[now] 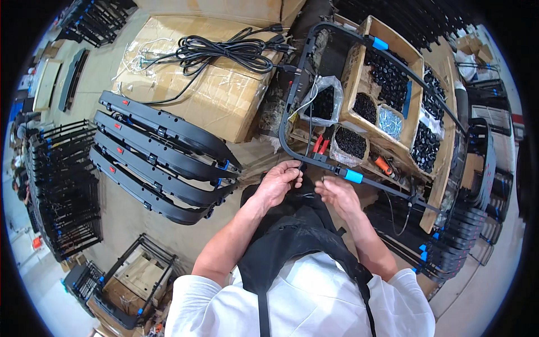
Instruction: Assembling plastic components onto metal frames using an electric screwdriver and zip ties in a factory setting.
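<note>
Person stands over a curved black tube frame (292, 121) with blue sleeves, its near bend lying just in front of the body. Left hand (279, 181) sits at the near bend of the frame, fingers curled together and pinching a thin black wire (309, 130) that runs up toward the far side. Right hand (337, 194) is just right of it, near the blue sleeve (353, 176); fingers partly curled, whether they grip anything cannot be told.

Surroundings: cardboard tray (412, 90) of small black parts and a bag of silver screws far right; red-handled pliers (320, 146) just beyond the hands; coiled black cables (224, 51) on a carton far left; stacked black panels (160, 151) to the left.

Risks, as judged:
- Wire is thin and held only by fingertips; a tug could slip it free or kink it against the tube edge.
- Frame rests loosely across clutter; pressure at the near bend could tip it into the parts tray and spill pieces.
- Pliers lie close to the wire run and could snag it.
</note>
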`<action>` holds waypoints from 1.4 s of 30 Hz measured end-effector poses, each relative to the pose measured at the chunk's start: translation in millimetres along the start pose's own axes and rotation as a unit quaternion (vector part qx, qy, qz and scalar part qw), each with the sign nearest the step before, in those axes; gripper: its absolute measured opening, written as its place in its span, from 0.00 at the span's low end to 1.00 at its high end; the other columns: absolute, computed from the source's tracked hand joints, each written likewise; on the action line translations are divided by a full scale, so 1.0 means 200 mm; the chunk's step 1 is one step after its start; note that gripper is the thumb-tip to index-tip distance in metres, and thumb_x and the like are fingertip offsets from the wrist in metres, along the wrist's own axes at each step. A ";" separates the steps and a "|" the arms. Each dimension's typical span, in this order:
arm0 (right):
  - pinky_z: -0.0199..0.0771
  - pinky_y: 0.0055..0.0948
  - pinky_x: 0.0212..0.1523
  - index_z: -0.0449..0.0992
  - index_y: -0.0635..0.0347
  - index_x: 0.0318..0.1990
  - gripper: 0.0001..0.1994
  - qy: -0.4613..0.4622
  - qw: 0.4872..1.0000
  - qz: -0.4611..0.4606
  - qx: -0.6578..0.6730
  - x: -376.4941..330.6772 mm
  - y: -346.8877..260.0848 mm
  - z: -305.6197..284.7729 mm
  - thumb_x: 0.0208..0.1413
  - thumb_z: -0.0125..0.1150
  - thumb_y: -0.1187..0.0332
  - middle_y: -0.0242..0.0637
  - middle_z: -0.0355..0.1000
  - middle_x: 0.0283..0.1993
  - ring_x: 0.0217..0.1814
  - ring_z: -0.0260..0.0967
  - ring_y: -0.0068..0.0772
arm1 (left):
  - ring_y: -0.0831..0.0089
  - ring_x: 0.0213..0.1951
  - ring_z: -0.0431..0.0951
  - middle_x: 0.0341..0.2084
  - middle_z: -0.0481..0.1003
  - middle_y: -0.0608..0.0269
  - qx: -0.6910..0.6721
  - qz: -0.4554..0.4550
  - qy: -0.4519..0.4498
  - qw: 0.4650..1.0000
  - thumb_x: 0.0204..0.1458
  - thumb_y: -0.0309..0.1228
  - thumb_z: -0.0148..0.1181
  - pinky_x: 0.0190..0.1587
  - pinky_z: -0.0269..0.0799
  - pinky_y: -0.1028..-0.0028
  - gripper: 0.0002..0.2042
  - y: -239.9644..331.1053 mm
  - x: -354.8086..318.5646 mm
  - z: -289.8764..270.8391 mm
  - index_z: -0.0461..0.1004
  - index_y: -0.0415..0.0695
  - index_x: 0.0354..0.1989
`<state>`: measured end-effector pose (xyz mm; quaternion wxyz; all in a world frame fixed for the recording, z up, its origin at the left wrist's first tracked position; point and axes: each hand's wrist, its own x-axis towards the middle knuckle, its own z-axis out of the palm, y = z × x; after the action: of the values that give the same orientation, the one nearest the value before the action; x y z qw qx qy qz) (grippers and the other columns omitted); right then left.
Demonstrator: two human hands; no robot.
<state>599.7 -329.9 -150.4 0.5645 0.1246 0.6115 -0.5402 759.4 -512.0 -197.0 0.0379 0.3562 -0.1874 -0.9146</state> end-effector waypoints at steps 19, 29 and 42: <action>0.80 0.30 0.52 0.82 0.63 0.59 0.16 -0.093 0.980 -0.173 -0.021 0.22 0.19 0.23 0.70 0.63 0.65 0.38 0.82 0.47 0.45 0.80 0.33 | 0.77 0.33 0.81 0.34 0.82 0.63 0.251 0.092 0.056 0.962 0.71 0.30 0.58 0.38 0.80 0.75 0.11 -0.08 0.01 0.00 0.78 0.35 0.52; 0.80 0.46 0.53 0.81 0.59 0.53 0.14 -0.144 0.595 -0.427 -0.665 -0.05 -0.36 0.53 0.64 0.54 0.72 0.44 0.81 0.53 0.56 0.80 0.53 | 0.63 0.39 0.84 0.37 0.83 0.53 0.497 0.260 0.055 0.826 0.68 0.33 0.58 0.44 0.78 0.64 0.14 -0.02 -0.13 -0.07 0.79 0.38 0.54; 0.78 0.50 0.54 0.77 0.66 0.46 0.10 -0.262 0.401 -0.352 -0.804 0.09 -0.46 0.62 0.57 0.63 0.72 0.51 0.77 0.46 0.54 0.77 0.57 | 0.64 0.42 0.82 0.40 0.82 0.50 0.453 0.323 0.057 0.829 0.69 0.35 0.56 0.48 0.76 0.64 0.15 -0.04 -0.17 -0.14 0.78 0.37 0.54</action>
<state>593.0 -473.4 -89.0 0.2970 -0.7603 0.5761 0.0439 802.8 -505.8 -197.7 0.1763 0.3045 -0.6823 -0.6409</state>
